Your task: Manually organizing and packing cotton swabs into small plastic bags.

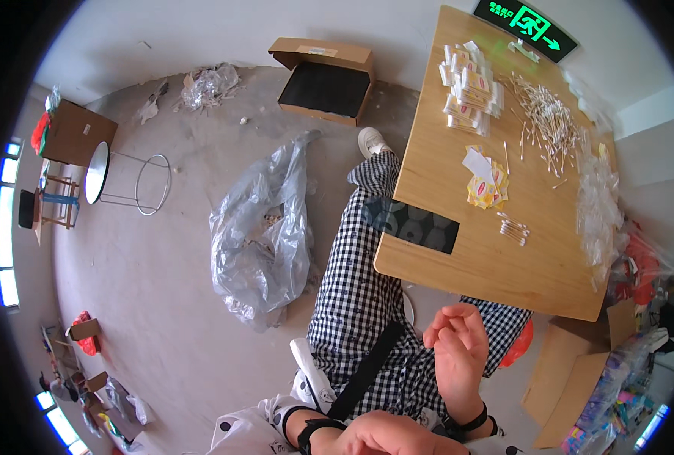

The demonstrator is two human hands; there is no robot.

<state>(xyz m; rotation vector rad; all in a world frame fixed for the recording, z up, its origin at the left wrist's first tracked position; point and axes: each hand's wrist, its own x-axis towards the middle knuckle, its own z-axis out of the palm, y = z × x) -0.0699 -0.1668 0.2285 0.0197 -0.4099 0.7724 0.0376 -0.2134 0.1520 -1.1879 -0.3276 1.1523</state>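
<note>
My right hand (460,353) is raised in front of the near edge of the wooden table (420,274), over my checked trousers. Its fingers are loosely curled, with nothing visible in them. Low in the picture, my left hand (394,434) lies across my lap, its fingers cut off by the lower edge. On the table, a small bunch of cotton swabs (513,229) is nearest to my right hand. Beyond it lie yellow and white cards (486,186), and a loose heap of cotton swabs (551,125) spreads to the right. Stacked small white packets (469,87) stand at the far left.
A dark patterned panel (422,229) overlaps the table's left edge. Clear plastic bags (598,201) line its right side. A large grey plastic bag (234,227) lies on the floor, left of my leg. Cardboard boxes (553,371) stand right; a round stool (99,173) lies far left.
</note>
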